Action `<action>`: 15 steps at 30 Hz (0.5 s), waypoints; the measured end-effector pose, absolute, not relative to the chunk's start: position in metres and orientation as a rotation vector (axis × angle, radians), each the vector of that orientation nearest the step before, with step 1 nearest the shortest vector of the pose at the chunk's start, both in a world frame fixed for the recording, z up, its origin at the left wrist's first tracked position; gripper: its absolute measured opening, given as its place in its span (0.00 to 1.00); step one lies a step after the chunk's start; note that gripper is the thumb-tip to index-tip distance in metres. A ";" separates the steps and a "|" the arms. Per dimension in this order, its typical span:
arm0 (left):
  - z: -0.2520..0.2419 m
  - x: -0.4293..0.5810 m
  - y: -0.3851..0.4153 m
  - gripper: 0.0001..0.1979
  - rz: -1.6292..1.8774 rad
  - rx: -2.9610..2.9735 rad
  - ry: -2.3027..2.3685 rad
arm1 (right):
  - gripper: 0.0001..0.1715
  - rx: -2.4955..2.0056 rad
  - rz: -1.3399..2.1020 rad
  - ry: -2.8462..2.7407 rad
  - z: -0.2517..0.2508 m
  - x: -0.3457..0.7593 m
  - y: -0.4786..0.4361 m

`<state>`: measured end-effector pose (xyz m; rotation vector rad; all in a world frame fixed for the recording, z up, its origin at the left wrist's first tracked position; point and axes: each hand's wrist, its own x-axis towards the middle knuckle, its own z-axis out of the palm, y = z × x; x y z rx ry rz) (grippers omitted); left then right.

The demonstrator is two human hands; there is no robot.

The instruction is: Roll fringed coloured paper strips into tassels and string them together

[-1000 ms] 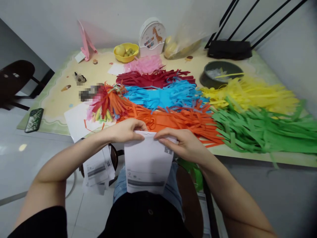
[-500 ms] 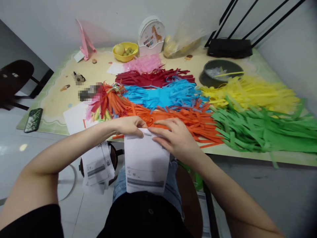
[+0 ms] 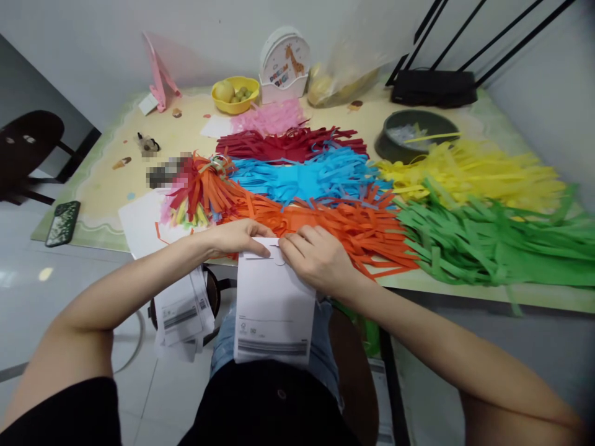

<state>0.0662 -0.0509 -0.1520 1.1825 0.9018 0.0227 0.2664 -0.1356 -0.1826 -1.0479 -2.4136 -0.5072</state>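
Note:
A white paper packet [image 3: 274, 297] with grey printed bars near its lower end rests on my lap, its top end at the table edge. My left hand [image 3: 248, 238] pinches the top left of the packet, thumb lying on its front. Fingers curled, my right hand [image 3: 318, 257] grips the top right corner, where a small slit or flap edge shows between the hands. The fingertips behind the paper are hidden. Just beyond both hands lies a bundle of orange fringed strips [image 3: 307, 220] on the table.
Blue [image 3: 304, 176], dark red [image 3: 288, 145], yellow [image 3: 474, 173] and green fringe bundles [image 3: 502, 244] cover the table. Similar white packets [image 3: 183, 313] lie on a stool at left. A phone [image 3: 62, 223] sits at the left edge. Farther back are a dark bowl [image 3: 388, 139] and a router [image 3: 434, 88].
My right hand's fingers, stretched over the packet's top before, have curled in and closed at its corner. The packet has straightened slightly; my left hand stays at the top left.

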 end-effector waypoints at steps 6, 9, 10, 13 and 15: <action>-0.147 0.060 -0.060 0.15 0.080 1.271 0.997 | 0.13 -1.143 -0.194 -2.252 -0.176 0.273 -0.145; -0.140 0.051 -0.066 0.16 0.125 1.419 1.047 | 0.11 -1.290 0.026 -1.958 -0.169 0.315 -0.183; -0.137 0.047 -0.068 0.17 0.162 1.463 1.042 | 0.12 -1.375 0.065 -1.861 -0.170 0.338 -0.199; -0.131 0.034 -0.074 0.18 0.257 1.600 1.025 | 0.05 -1.584 0.207 -1.966 -0.193 0.414 -0.247; -0.129 0.026 -0.076 0.18 0.281 1.692 1.032 | 0.09 -1.610 0.343 -1.957 -0.222 0.456 -0.275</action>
